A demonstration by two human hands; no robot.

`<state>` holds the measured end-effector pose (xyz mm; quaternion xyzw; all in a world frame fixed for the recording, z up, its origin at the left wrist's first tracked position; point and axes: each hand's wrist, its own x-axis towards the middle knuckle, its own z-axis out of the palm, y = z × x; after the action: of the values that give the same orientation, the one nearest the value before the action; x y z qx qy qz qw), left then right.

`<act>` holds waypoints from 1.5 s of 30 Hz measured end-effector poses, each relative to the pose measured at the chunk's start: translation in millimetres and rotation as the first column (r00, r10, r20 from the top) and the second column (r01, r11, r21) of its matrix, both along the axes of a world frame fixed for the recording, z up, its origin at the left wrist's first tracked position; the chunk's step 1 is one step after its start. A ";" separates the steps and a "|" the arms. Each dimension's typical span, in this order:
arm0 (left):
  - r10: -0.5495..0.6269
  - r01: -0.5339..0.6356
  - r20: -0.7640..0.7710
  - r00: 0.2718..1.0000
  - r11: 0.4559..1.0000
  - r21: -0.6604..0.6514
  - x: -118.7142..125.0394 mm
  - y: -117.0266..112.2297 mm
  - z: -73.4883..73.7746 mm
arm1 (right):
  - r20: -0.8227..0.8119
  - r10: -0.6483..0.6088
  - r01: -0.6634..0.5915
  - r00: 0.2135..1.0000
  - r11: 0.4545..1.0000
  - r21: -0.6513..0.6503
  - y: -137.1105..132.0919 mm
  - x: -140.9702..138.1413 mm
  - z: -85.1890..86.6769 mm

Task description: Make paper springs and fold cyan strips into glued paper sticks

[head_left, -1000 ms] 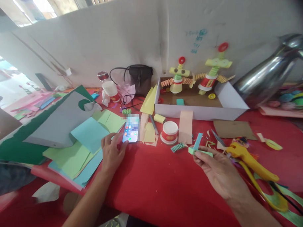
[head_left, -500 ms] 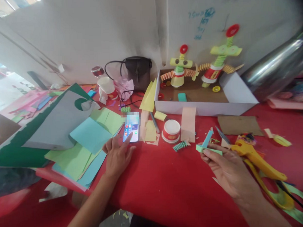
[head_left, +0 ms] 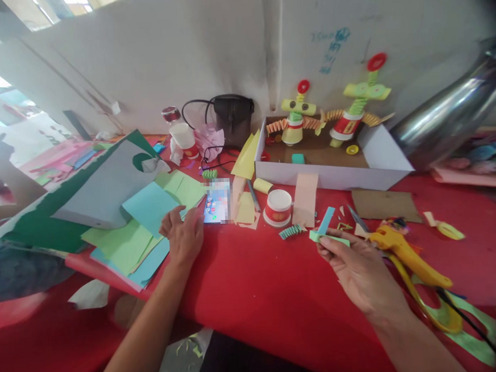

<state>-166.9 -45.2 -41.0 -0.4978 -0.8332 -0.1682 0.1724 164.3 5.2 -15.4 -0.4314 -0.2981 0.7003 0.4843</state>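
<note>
My left hand (head_left: 182, 237) is over the left side of the red table, its fingers bent and apart, holding nothing. Its fingertips are beside the lit phone (head_left: 216, 203), part of whose screen is blurred out. My right hand (head_left: 356, 269) pinches crossed paper strips between thumb and fingers: a blue strip (head_left: 326, 221) slants up and a light green strip (head_left: 335, 238) lies across it. Left of that hand is a folded blue-green paper spring (head_left: 290, 231), near a red and white paper cup (head_left: 278, 205).
Coloured paper sheets (head_left: 151, 208) lie at left. A white box (head_left: 312, 173) holds two paper-cup figures. A yellow glue gun (head_left: 413, 256) and scissors (head_left: 357, 219) lie at right, near a steel flask (head_left: 444, 106). A dark bag (head_left: 233, 118) stands against the wall.
My left hand has drawn back left from the phone's screen, where its index finger was touching. The right hand still pinches the strips. The whole view has shifted slightly.
</note>
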 end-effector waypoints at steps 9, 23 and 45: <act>-0.151 0.151 -0.015 0.988 0.988 0.010 1.7 0.1 3.4 | -0.001 0.001 -0.001 1.000 1.000 -0.008 3.7 -4.8 -0.5; -0.446 0.617 0.868 -0.219 0.626 0.477 174.8 35.4 41.3 | 0.105 0.037 -0.054 0.994 0.984 0.169 4.7 -3.2 -9.7; -0.611 0.380 0.750 -0.253 0.650 0.658 177.7 33.7 10.7 | -0.067 0.157 -0.158 0.985 0.987 -0.011 -2.1 -7.9 -7.1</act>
<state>10.8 -11.5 -30.3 -0.5136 -0.4030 -0.5807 -0.4865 156.5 3.2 -22.5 -0.3870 -0.3095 0.7527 0.4335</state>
